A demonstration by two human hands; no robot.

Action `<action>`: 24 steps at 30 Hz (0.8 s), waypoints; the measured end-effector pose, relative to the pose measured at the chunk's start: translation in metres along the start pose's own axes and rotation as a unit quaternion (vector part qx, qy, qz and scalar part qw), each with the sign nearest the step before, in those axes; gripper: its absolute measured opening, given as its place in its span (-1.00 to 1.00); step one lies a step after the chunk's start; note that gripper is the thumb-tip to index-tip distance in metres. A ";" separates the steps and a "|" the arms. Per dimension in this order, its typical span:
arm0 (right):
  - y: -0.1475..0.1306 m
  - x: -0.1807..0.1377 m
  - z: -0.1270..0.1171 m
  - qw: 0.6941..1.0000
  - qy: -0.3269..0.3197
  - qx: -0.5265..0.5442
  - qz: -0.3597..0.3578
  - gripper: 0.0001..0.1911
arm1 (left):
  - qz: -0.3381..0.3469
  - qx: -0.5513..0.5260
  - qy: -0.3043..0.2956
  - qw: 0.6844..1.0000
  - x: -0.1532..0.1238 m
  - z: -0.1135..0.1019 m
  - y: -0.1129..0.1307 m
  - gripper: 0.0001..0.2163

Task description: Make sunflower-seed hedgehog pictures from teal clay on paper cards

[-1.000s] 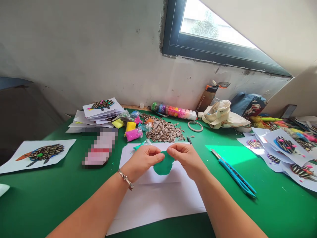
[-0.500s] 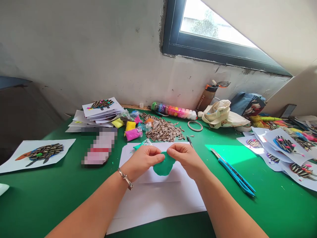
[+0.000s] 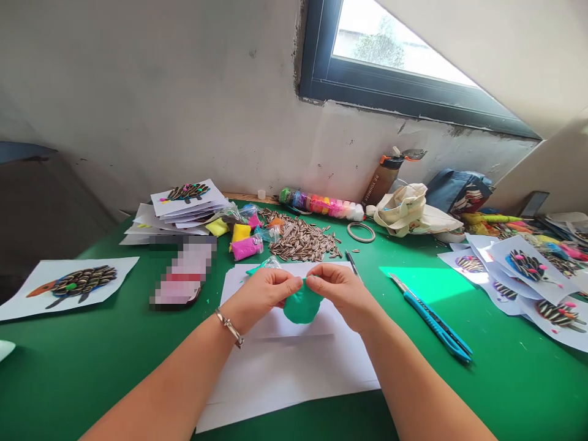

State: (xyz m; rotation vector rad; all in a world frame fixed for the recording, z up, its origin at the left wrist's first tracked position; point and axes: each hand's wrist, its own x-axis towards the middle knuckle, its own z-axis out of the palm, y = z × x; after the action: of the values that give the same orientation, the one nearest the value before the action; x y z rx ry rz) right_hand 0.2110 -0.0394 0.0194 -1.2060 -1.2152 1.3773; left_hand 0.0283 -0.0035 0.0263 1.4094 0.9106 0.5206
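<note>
A flattened, roundish piece of green modelling clay (image 3: 302, 306) hangs between my two hands above white paper (image 3: 294, 373). My left hand (image 3: 264, 295) pinches its upper left edge between thumb and fingers. On the upper right edge, my right hand (image 3: 342, 291) pinches it the same way, the thumbs close together. Behind my left hand, a small clear bag with green clay (image 3: 266, 264) lies at the paper's far edge. A black pen (image 3: 351, 262) rests beyond my right hand.
Sunflower seeds (image 3: 305, 239) lie heaped behind the paper, beside bags of coloured clay (image 3: 247, 248). A blue utility knife (image 3: 432, 318) with its blade out lies on the right. Seed-decorated pictures (image 3: 82, 285) lie on both sides. A bottle (image 3: 382, 177) stands by the wall.
My hands have drawn slightly closer together, and the green clay between them looks a little narrower and rounder. Both hands keep their pinch on it.
</note>
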 end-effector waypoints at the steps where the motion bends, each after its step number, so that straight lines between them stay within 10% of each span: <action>1: 0.000 0.000 0.000 1.000 0.003 -0.002 -0.001 -0.71 | 0.000 0.004 0.007 1.000 0.001 0.000 0.000 -0.68; 24: -0.001 0.001 -0.003 0.997 0.017 0.038 0.059 -0.55 | 0.001 -0.056 0.021 0.998 0.001 0.005 0.004 -0.69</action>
State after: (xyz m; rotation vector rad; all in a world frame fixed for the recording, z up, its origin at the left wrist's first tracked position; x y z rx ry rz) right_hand 0.2134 -0.0384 0.0199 -1.2602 -1.0729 1.4709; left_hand 0.0332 -0.0052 0.0292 1.3016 0.9007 0.5956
